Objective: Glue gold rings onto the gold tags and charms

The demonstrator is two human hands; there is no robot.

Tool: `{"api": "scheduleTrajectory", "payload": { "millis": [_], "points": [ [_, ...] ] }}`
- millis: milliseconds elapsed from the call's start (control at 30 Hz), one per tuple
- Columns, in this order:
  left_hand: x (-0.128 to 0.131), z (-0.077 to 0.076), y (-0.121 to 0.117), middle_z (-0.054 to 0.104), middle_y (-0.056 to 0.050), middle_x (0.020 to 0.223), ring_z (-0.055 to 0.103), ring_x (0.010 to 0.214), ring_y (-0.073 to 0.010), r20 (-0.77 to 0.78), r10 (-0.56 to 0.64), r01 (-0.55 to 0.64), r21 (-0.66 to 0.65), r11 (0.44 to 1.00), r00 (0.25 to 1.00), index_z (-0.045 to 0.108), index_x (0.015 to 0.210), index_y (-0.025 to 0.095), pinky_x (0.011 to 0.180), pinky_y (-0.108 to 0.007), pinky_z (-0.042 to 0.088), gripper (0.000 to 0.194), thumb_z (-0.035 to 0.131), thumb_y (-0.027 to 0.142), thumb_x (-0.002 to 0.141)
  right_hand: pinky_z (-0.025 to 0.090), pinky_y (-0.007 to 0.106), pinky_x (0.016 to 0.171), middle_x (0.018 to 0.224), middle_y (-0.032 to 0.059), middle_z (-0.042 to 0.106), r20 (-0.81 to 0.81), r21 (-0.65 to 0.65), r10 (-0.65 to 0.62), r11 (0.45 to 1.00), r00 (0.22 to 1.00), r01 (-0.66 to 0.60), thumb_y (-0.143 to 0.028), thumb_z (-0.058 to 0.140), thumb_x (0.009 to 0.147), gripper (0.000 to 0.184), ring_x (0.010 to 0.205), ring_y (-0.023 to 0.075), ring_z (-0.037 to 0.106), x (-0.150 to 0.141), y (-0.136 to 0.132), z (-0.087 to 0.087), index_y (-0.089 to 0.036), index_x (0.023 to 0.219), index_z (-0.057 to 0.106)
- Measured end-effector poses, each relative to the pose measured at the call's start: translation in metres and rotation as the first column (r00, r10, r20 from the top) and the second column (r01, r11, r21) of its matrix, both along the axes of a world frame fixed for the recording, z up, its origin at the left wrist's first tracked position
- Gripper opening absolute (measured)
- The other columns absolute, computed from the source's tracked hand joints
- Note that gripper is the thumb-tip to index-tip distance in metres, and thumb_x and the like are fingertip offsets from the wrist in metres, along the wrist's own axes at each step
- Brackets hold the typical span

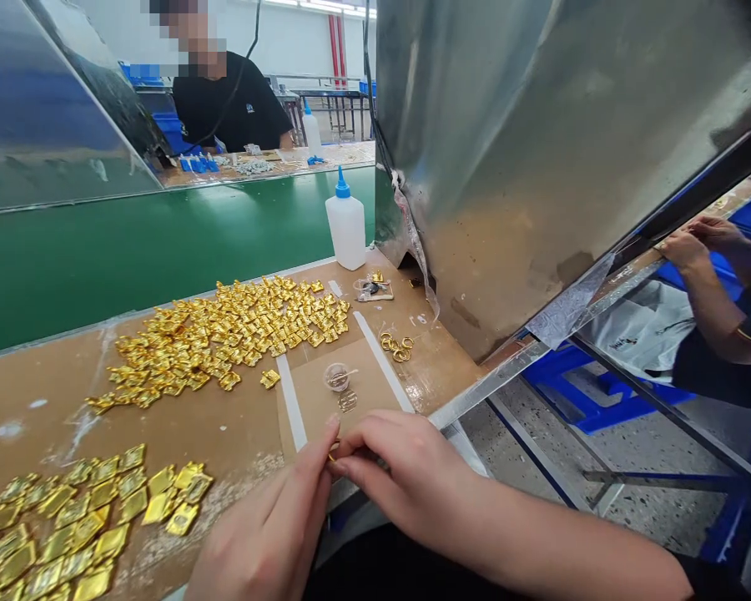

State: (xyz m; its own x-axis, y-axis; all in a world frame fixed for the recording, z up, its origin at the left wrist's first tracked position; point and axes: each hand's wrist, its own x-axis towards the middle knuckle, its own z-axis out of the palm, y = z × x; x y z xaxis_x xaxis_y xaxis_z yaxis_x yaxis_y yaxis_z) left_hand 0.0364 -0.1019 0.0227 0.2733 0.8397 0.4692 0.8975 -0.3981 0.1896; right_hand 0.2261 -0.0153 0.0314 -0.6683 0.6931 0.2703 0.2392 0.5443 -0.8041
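My left hand [275, 526] and my right hand [406, 476] meet at the near edge of the brown worktable [238, 426]. Both pinch one small gold piece [333, 455] between their fingertips; most of it is hidden by the fingers. Just beyond them lie a small clear dish [337, 376] and a small clear part [348, 401] on a taped cardboard patch. A large heap of gold pieces [225, 334] spreads across the table's middle. A second group of flat gold pieces [68, 526] lies at the near left.
A white glue bottle with a blue tip [345, 221] stands by the green conveyor belt [131, 242]. Several gold rings [397, 345] lie to the right. A metal hood [538, 150] looms at right. A person in black sits across the belt; another person's arms show far right.
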Motion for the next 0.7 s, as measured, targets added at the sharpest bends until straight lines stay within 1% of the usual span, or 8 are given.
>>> {"api": "scheduleTrajectory", "payload": {
  "millis": [200,300,367,433,500,567,633,700],
  "points": [
    [-0.003,-0.009,0.0,0.077,-0.013,0.128,0.078,0.103,-0.0185,0.097,0.007,-0.013,0.065,0.998,0.995,0.045,0.157,0.014,0.099,-0.024,0.052,0.052,0.053,0.014,0.105,0.051,0.018,0.075,0.085,-0.0009,0.073,-0.246,-0.133,-0.067,0.99,0.967,0.035,-0.021,0.076,0.093,0.007,0.079,0.0109,0.067,-0.009,0.001,-0.004,-0.019,0.092,0.069],
    [-0.004,-0.018,0.0,0.08,-0.011,0.122,0.08,0.096,-0.0194,0.169,0.021,-0.036,0.085,0.996,0.985,0.053,0.151,0.019,0.092,-0.025,0.057,0.047,0.057,0.018,0.104,0.052,0.017,0.072,0.083,-0.0014,0.072,-0.318,-0.245,-0.08,0.969,0.945,0.0,-0.024,0.079,0.09,0.011,0.076,0.0102,0.066,-0.014,-0.001,-0.003,-0.018,0.093,0.069],
    [0.0,-0.018,-0.001,0.083,-0.009,0.115,0.081,0.09,-0.0207,0.329,0.084,-0.106,0.048,0.993,0.94,0.062,0.139,0.024,0.082,-0.025,0.062,0.036,0.062,0.027,0.103,0.052,0.018,0.07,0.083,-0.0014,0.071,-0.334,-0.279,-0.045,0.959,0.941,-0.053,-0.028,0.08,0.089,0.019,0.074,0.0103,0.066,-0.014,-0.002,-0.001,-0.018,0.1,0.068],
    [0.009,-0.013,-0.001,0.084,-0.006,0.105,0.082,0.087,-0.0225,0.627,0.213,-0.212,-0.078,0.974,0.749,0.066,0.125,0.027,0.074,-0.026,0.064,0.029,0.069,0.037,0.098,0.051,0.019,0.068,0.081,-0.0019,0.068,-0.333,-0.223,0.003,0.971,0.943,-0.082,-0.034,0.081,0.088,0.028,0.071,0.0106,0.063,-0.013,-0.003,0.001,-0.018,0.106,0.067],
    [0.018,-0.003,0.003,0.085,-0.002,0.092,0.082,0.083,-0.0237,0.865,0.344,-0.222,-0.278,0.935,0.365,0.06,0.118,0.029,0.072,-0.028,0.065,0.032,0.076,0.039,0.091,0.049,0.022,0.066,0.079,-0.0022,0.064,-0.337,-0.074,0.024,0.996,0.941,-0.052,-0.04,0.08,0.089,0.031,0.069,0.0115,0.059,-0.01,-0.001,0.002,-0.018,0.106,0.066],
    [0.024,0.01,0.009,0.083,0.002,0.078,0.081,0.075,-0.0232,0.902,0.431,-0.079,-0.427,0.901,0.037,0.053,0.117,0.032,0.069,-0.028,0.064,0.047,0.084,0.037,0.082,0.05,0.025,0.069,0.083,0.0003,0.064,-0.324,0.065,0.017,0.998,0.946,0.004,-0.043,0.079,0.089,0.034,0.074,0.0142,0.06,-0.008,0.002,0.001,-0.018,0.109,0.067],
    [0.024,0.021,0.015,0.08,0.004,0.07,0.078,0.066,-0.0213,0.854,0.496,0.074,-0.491,0.868,-0.154,0.047,0.117,0.034,0.063,-0.025,0.061,0.061,0.089,0.03,0.073,0.052,0.029,0.074,0.096,0.0051,0.066,-0.277,0.117,0.008,0.993,0.961,0.026,-0.042,0.079,0.088,0.041,0.084,0.0179,0.063,-0.007,0.006,0.002,-0.018,0.118,0.067],
    [0.022,0.028,0.019,0.079,0.004,0.067,0.074,0.06,-0.0186,0.804,0.536,0.158,-0.512,0.844,-0.258,0.046,0.119,0.034,0.059,-0.021,0.058,0.066,0.088,0.023,0.069,0.054,0.031,0.079,0.106,0.0083,0.064,-0.211,0.115,0.018,0.993,0.977,0.007,-0.041,0.079,0.088,0.045,0.093,0.0204,0.065,-0.007,0.01,0.003,-0.019,0.125,0.066]
  ]
}}
